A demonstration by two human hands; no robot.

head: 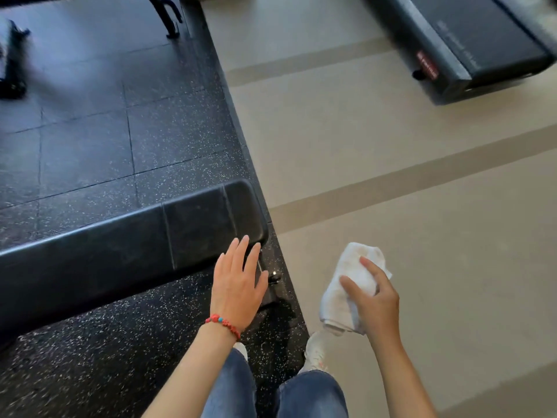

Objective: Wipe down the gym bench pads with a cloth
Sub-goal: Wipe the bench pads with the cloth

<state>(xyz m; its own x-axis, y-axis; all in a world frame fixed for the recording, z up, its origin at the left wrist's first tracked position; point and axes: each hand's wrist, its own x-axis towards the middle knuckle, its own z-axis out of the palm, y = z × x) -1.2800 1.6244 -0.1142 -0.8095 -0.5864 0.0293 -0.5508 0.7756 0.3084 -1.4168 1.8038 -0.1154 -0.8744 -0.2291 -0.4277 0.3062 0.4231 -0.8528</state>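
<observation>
A long black padded gym bench (126,242) runs from the left edge to the middle of the view, its rounded end pointing right. My left hand (236,285) hovers open, fingers spread, just in front of that end of the pad; a red bead bracelet circles its wrist. Right of it, over the beige floor, my right hand (373,300) grips a folded white cloth (346,285) and holds it apart from the bench.
Black speckled rubber floor tiles (90,131) lie under the bench, meeting beige striped flooring (422,236) on the right. A dark treadmill base (458,40) stands at the top right. Black equipment legs (168,16) sit at the top left. My jeans and white shoes show below.
</observation>
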